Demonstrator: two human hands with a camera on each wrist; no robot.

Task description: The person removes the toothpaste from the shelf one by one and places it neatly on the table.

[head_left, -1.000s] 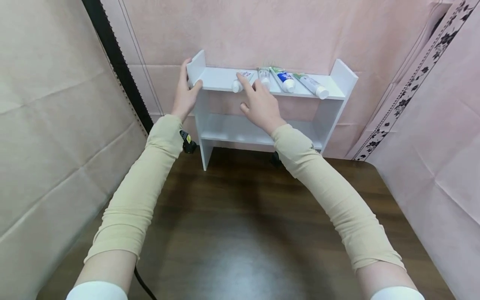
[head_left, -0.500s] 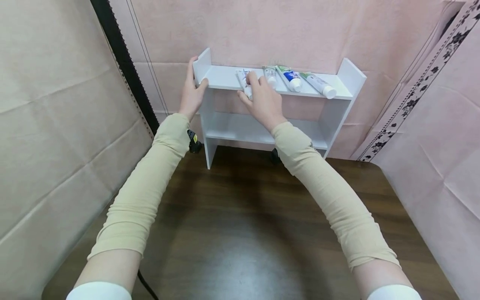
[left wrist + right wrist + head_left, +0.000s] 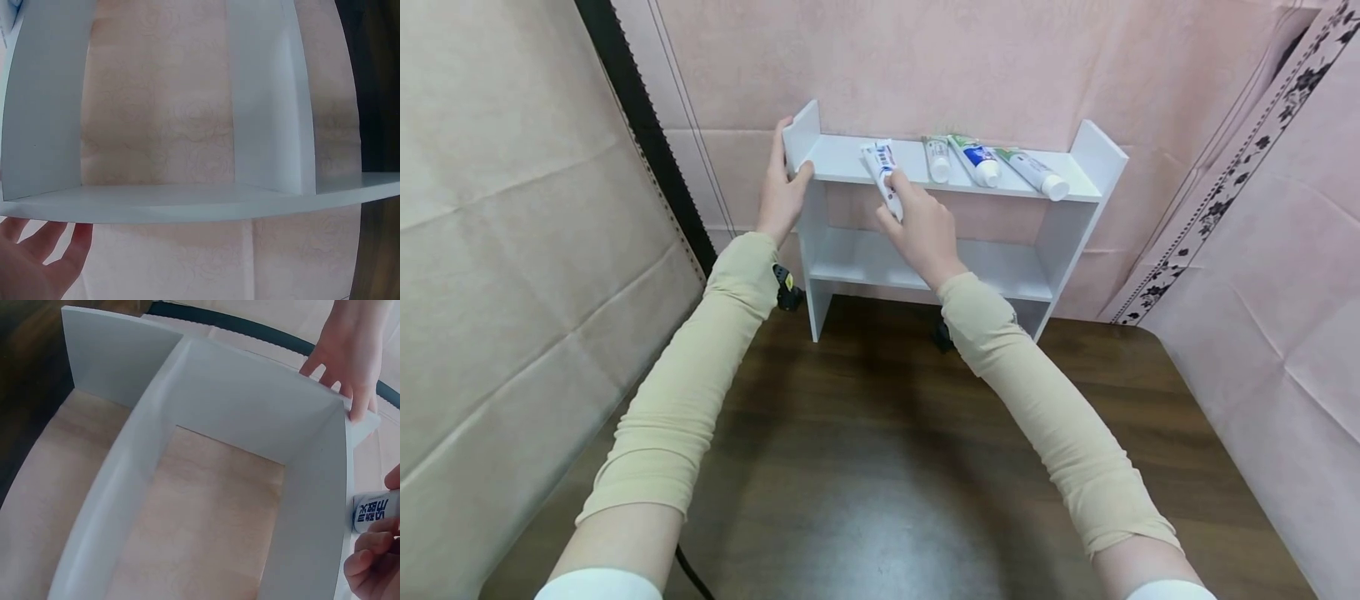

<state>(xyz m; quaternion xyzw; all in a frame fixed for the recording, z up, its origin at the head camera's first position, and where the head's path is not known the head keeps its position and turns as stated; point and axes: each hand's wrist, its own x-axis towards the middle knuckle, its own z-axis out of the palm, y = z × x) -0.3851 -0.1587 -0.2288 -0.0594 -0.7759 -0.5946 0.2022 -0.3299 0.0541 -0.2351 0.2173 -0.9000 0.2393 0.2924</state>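
Observation:
My left hand [image 3: 782, 192] grips the left side panel of a small white shelf unit [image 3: 842, 163], thumb on the inner side and fingers round the outside. In the left wrist view the fingers of the left hand [image 3: 37, 265] reach behind that panel. My right hand [image 3: 927, 233] pinches a white toothpaste tube [image 3: 878, 161] with blue print by its lower end, at the front edge of the top shelf. The tube slants, its flat end pointing away over the board, its cap end hidden by the fingers. The right wrist view shows the tube's blue lettering [image 3: 373, 511] beside the shelf edge.
To the right on the top shelf lie a clear-white tube [image 3: 937, 160], a blue and green tube [image 3: 976, 162] and a white and green tube [image 3: 1033, 173], caps forward. The unit stands on a dark wooden table [image 3: 865, 467] against a pink cloth wall [image 3: 970, 67].
My right hand has gone from an outstretched finger over the leftmost tube to pinching it. The tube has turned and come forward over the shelf edge. The left hand keeps its grip.

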